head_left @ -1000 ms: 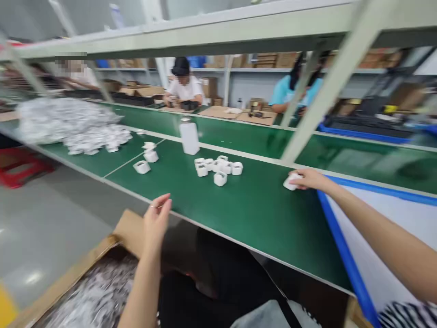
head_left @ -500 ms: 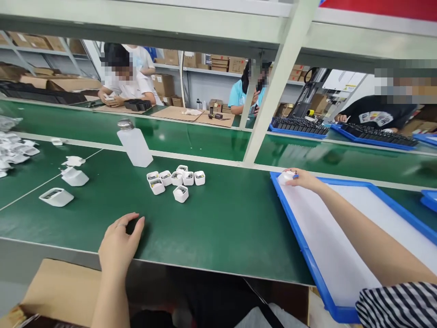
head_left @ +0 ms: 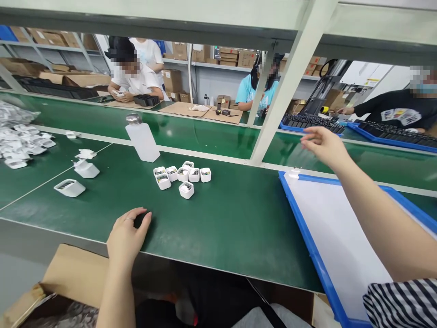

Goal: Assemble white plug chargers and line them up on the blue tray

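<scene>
My right hand (head_left: 324, 145) is raised over the far left corner of a blue tray (head_left: 300, 217) lined with white. Its fingers are loosely curved and apart, with nothing in them. Below it, a small white plug housing (head_left: 292, 173) with metal pins on top sits in the tray's corner. Near the front edge of the green table my left hand (head_left: 128, 232) rests, thumb and fingers curved apart and nothing seen between them. Beyond it stands a cluster of small open white housings (head_left: 182, 174) with electronic parts inside; one housing (head_left: 186, 190) sits slightly nearer.
A white bottle (head_left: 143, 142) with a metal cap stands behind the cluster. At left lie longer white housings (head_left: 69, 187) and a pile of white parts (head_left: 22, 145). A cardboard box (head_left: 77, 273) is below the table edge. A slanted post (head_left: 287, 86) rises behind; co-workers sit across.
My right hand has let go of the white plug housing in the tray's corner and lifted up and away. The left hand keeps its pose. The whole view has shifted slightly.
</scene>
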{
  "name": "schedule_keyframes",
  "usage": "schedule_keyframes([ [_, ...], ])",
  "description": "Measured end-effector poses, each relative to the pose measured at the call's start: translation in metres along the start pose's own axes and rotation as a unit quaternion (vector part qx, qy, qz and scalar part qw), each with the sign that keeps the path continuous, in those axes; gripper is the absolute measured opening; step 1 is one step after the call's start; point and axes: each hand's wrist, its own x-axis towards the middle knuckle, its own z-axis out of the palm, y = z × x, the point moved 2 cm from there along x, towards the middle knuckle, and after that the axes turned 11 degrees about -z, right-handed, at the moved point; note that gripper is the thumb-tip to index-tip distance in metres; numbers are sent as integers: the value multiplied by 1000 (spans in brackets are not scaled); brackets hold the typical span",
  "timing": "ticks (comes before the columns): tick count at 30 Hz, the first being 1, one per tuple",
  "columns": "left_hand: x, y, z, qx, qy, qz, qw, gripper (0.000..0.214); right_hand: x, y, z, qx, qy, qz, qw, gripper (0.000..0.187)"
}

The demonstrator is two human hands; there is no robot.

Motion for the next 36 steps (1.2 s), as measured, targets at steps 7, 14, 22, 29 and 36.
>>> schedule_keyframes([
  [7, -4, -1, 0, -20, 17, 33, 999, 26, 6, -69, 113, -52, -363, -169, 915, 48],
  [14, -7, 0, -3, -20, 4, 9, 1000, 27, 6, -92, 205, -5, -432, -195, 880, 95],
  [22, 5, 43, -7, -4, -129, 66, 989, 101, 15, -109, 249, 113, -317, -232, 913, 61],
  [29, 54, 78, 19, 133, -121, 214, 960, 97, 25, -130, 264, 23, -389, -342, 855, 59],
  [36, 55, 77, 31, 102, -109, 307, 940, 106, 12, -142, 262, -12, -441, -354, 824, 56],
])
